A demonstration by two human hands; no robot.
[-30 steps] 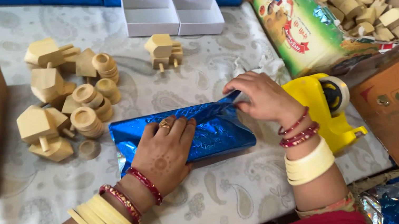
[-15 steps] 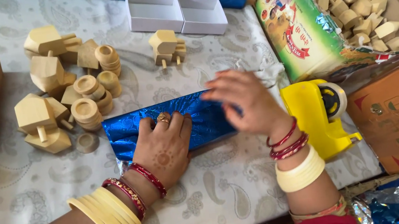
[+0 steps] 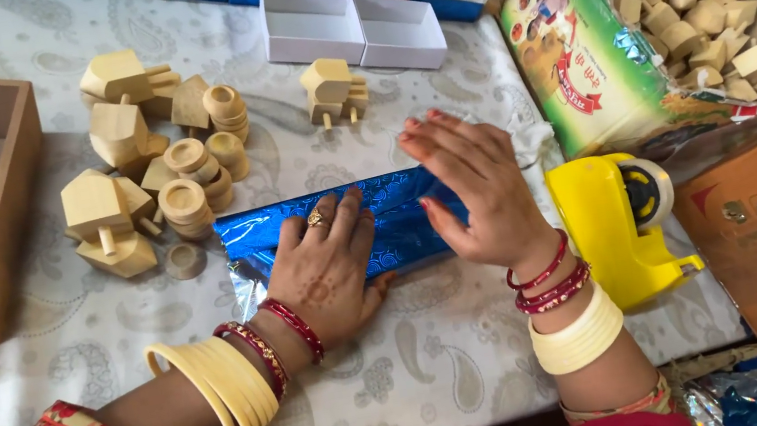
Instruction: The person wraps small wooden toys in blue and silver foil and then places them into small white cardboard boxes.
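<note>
Bangles of cream and red ring both wrists nearest the camera. Beyond them the left hand lies flat, fingers spread, pressing on the blue foil-wrapped packet that rests on the patterned tablecloth. The right hand is open too, palm against the packet's right end, gripping nothing. Just right stands a yellow tape dispenser. Farther off lie wooden toy pieces and two white open boxes.
</note>
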